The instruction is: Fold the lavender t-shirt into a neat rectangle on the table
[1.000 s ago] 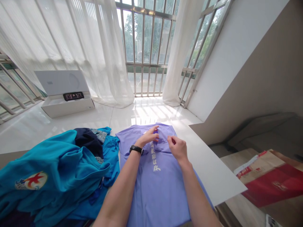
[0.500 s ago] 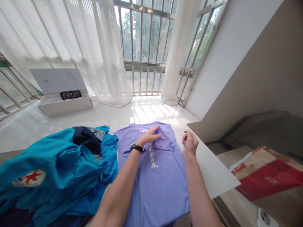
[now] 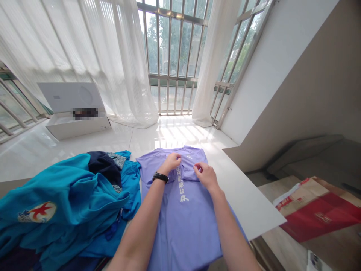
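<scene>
A lavender T-shirt [image 3: 186,222] with a column of white characters lies flat on the white table [image 3: 254,203], its sleeves folded in near the collar. My left hand [image 3: 170,163], with a black watch on the wrist, pinches the folded sleeve fabric near the collar. My right hand [image 3: 205,174] is closed in a pinch on the edge of the right folded sleeve. Both hands rest on the shirt's upper part.
A heap of teal and navy clothes [image 3: 64,203] lies on the table to the left. An open white box [image 3: 76,111] sits on the glossy floor by sheer curtains. A red and brown paper bag [image 3: 316,210] lies at the lower right, beyond the table's edge.
My right hand, lifted off to the right half a second ago, has come back down onto the folded sleeve. My left hand has curled from flat fingers into a pinch.
</scene>
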### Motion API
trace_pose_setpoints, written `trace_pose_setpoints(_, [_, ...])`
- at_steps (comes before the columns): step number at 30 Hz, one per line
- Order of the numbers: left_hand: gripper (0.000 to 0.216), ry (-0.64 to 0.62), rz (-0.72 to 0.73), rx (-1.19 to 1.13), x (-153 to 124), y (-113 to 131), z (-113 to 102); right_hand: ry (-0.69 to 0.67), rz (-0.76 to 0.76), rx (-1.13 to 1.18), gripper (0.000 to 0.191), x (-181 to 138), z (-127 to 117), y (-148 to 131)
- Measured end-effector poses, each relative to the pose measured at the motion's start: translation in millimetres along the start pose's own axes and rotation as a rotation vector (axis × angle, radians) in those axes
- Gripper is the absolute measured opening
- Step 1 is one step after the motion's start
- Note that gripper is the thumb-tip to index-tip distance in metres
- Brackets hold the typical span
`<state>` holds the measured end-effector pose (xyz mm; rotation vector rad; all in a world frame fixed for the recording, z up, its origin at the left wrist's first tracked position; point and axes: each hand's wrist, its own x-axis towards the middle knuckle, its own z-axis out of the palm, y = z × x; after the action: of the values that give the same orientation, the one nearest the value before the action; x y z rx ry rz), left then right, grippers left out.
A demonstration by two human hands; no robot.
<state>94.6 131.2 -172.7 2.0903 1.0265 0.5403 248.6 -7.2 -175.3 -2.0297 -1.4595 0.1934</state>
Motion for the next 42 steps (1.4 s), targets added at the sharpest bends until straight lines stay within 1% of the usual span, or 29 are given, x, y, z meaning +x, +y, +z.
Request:
trace_pose_setpoints(5, [0.039, 0.162, -0.035, 0.149, 2, -6, 8, -0.075, -0.023, -0.013, 0.016, 0, 4, 2])
trace_pose_setpoints(9, [0.047, 0.234, -0.051, 0.219, 0, 0, 15, -0.110, -0.062, 0.004, 0.018, -2, 2, -1])
trace_pose_setpoints(13, [0.048, 0.215, -0.026, 0.256, 0, 5, 20, -0.215, -0.179, 0.107, 0.027, -7, 3, -11])
trace_pose_setpoints(15, [0.043, 0.195, 0.010, 0.262, 0, 6, 22, -0.274, -0.228, 0.152, 0.034, -10, 4, -16])
trace_pose_setpoints(17, [0.036, 0.181, 0.041, 0.265, 0, 5, 24, -0.307, -0.262, 0.158, 0.034, -12, 5, -20])
trace_pose_setpoints(20, [0.026, 0.169, 0.066, 0.265, 0, 4, 25, -0.316, -0.298, 0.086, 0.023, -15, 6, -26])
trace_pose_setpoints(22, [0.025, 0.162, 0.084, 0.254, 2, 2, 25, -0.309, -0.296, 0.020, 0.019, -16, 5, -29])
trace_pose_setpoints(26, [0.026, 0.162, 0.113, 0.201, 7, -2, 25, -0.272, -0.276, -0.026, 0.024, -18, 2, -36])
trace_pose_setpoints(30, [0.028, 0.203, 0.113, 0.127, 13, -5, 25, -0.233, -0.335, -0.041, 0.033, -21, -1, -40])
trace_pose_setpoints(33, [0.029, 0.237, 0.102, 0.086, 15, -6, 23, -0.234, -0.360, -0.045, 0.037, -23, -2, -42])
trace_pose_setpoints(38, [0.025, 0.247, 0.084, 0.063, 15, -12, 19, -0.361, -0.372, 0.027, 0.033, -23, 1, -42])
trace_pose_setpoints(40, [0.027, 0.247, 0.075, 0.059, 15, -16, 17, -0.366, -0.366, 0.106, 0.029, -24, 5, -42])
trace_pose_setpoints(42, [0.029, 0.246, 0.068, 0.055, 15, -19, 16, -0.337, -0.333, 0.221, 0.028, -24, 8, -41])
